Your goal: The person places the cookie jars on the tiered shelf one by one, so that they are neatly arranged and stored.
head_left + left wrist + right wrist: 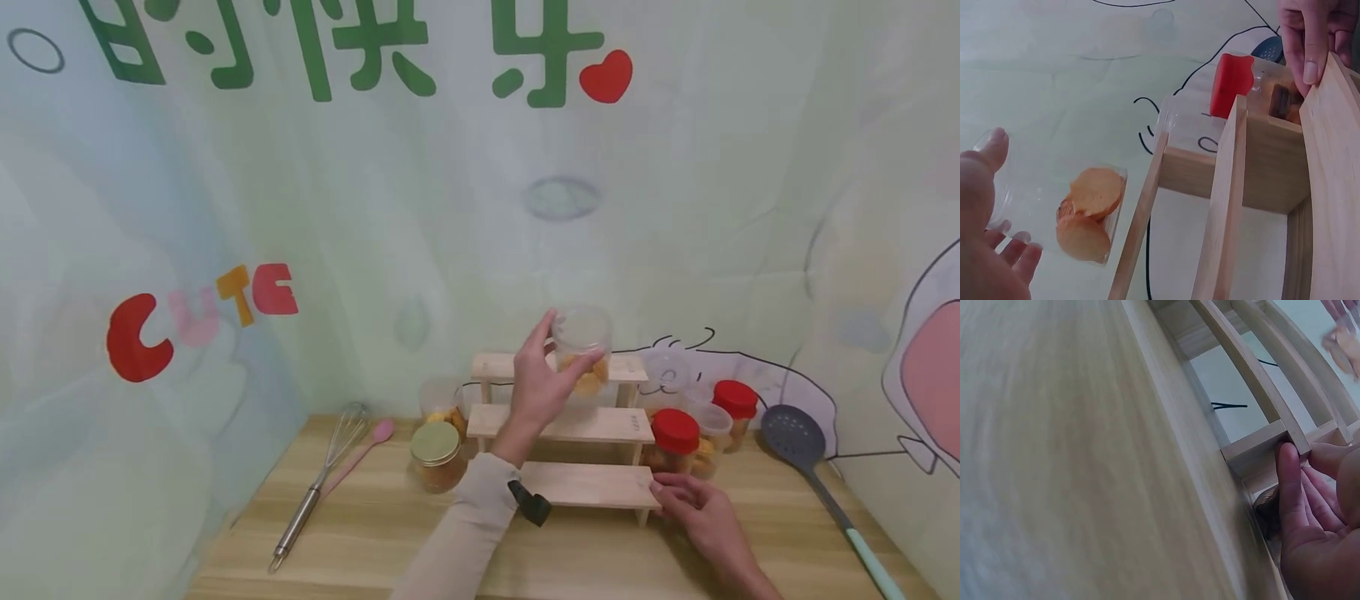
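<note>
My left hand [538, 387] grips a clear plastic jar [582, 332] by its sides, over the top tier of a three-step wooden rack [585, 425]. Round orange-tan biscuits [1091, 212] lie at one end of that jar in the left wrist view. At the rack's lower right corner, my right hand [701, 510] pinches the end of the bottom step between thumb and fingers. The right wrist view shows its fingertips [1288, 459] curled at the edge of that board.
Right of the rack stand red-lidded jars [676, 432] and a clear-lidded jar [708, 425], with a slotted skimmer [793, 433] beyond. On the left are a gold-lidded jar [437, 458], another clear jar [442, 400], a whisk [307, 508] and a pink spoon [382, 430]. A printed curtain [420, 208] hangs behind.
</note>
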Motion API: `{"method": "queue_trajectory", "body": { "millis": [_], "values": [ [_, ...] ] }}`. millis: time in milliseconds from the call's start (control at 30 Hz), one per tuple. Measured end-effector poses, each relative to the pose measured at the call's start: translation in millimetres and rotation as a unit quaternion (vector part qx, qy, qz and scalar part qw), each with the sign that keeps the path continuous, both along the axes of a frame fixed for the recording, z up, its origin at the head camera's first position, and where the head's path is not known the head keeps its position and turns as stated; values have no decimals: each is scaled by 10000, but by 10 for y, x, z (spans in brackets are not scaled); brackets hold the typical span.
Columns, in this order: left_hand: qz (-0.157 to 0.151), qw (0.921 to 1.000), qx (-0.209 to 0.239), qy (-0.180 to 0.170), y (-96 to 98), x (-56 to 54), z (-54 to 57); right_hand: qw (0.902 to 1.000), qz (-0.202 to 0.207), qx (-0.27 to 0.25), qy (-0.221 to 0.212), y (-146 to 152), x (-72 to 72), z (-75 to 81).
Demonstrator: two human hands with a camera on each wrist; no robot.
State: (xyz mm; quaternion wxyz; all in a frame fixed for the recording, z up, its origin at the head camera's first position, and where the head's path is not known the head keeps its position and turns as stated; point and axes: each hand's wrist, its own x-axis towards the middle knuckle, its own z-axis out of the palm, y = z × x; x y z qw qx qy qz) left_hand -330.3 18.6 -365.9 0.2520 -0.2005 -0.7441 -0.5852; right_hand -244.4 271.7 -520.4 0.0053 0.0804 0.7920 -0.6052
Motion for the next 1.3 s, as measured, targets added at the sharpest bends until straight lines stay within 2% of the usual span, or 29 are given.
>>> {"method": "queue_trajectory", "body": {
  "millis": [133, 433, 533, 600, 667, 767, 867, 1100, 1300],
  "values": [
    [-127, 9998, 138, -117, 145, -91, -27, 9999, -86, -118, -73, -24, -4, -36],
    [-215, 9997, 38, -116, 411, -266, -43, 9996, -167, -61, -200, -23, -13, -24],
    [-180, 9995, -179, -175, 452, -310, -51, 9997, -167, -99, -172, -37, -8, -13],
    [-111, 9978, -546, -367, 463, -328, -90, 9996, -162, -168, -138, -48, -7, -9],
    [-41, 9930, -995, -640, 467, -334, -166, 9996, -165, -210, -132, -51, -6, -14],
    [143, 9800, -1718, -996, 484, -328, -304, 9995, -180, -217, -139, -38, -8, -36],
    [430, 9692, -2179, -1066, 526, -315, -360, 9996, -185, -167, -156, -22, -8, -48],
    [924, 9516, -2636, -1278, 655, -208, -308, 9996, -149, -165, -150, -10, 1, -46],
    [1217, 9390, -2920, -1346, 708, -205, -290, 9994, -147, -295, -132, -2, -5, -52]
  ]
}}
